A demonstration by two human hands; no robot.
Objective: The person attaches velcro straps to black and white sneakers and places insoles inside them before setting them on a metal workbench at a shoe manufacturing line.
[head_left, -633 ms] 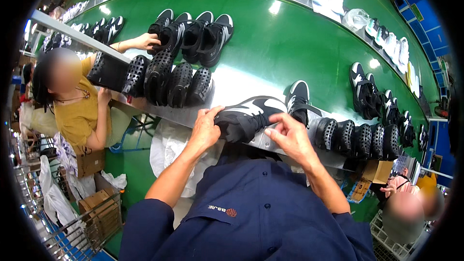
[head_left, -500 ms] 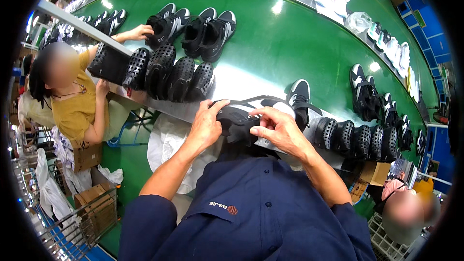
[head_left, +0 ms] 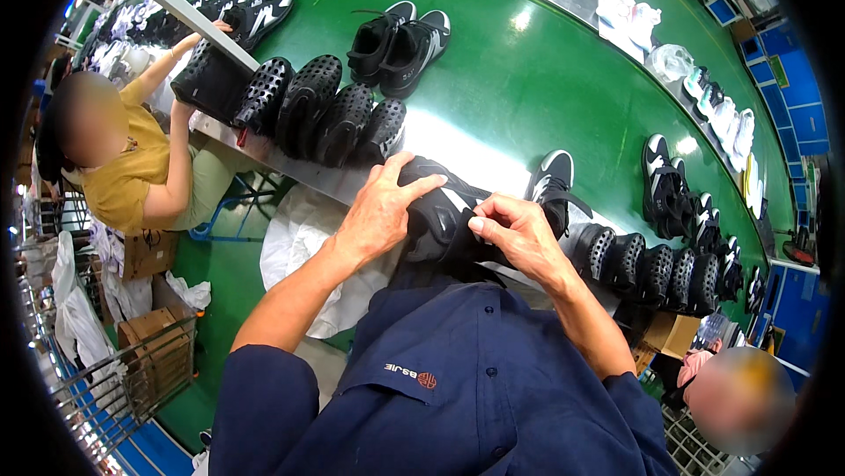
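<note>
Two shoes (head_left: 268,16) have moved left; at the counter's (head_left: 449,143) near edge, left hand (head_left: 374,212) grips another shoe (head_left: 433,228), right hand (head_left: 521,234) presses fingertips together.

Handled shoe (head_left: 431,222) is sitting between left hand (head_left: 377,212) and right hand (head_left: 528,236), left form row (head_left: 313,106) and right form row (head_left: 654,270) flanking it along the ledge (head_left: 299,170), shoe pair (head_left: 407,51) lying beyond on belt (head_left: 506,62).

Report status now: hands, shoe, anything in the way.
Left hand gripping black shoe. Right hand at it, fingertips close together, hold unclear. Second shoe just to the right; nothing visibly blocking.
</note>
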